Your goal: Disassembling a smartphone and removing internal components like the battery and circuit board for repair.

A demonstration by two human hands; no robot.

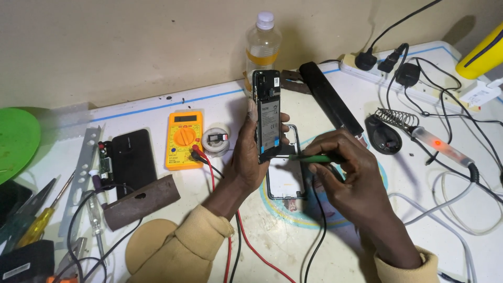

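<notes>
Fingers of your left hand (251, 152) wrap around an opened phone (269, 118), holding it upright above the white table (367, 251), back cover off and battery facing you. Your right hand (346, 178) pinches a green-handled tool (314, 158) in closed fingers, its tip at the phone's lower edge. Beneath the phone a detached phone frame (285, 178) lies flat. Left of your hand sits a yellow multimeter (184, 139), with its red lead (220, 181) running under your left wrist. A soldering iron (440, 144) rests well to the right.
</notes>
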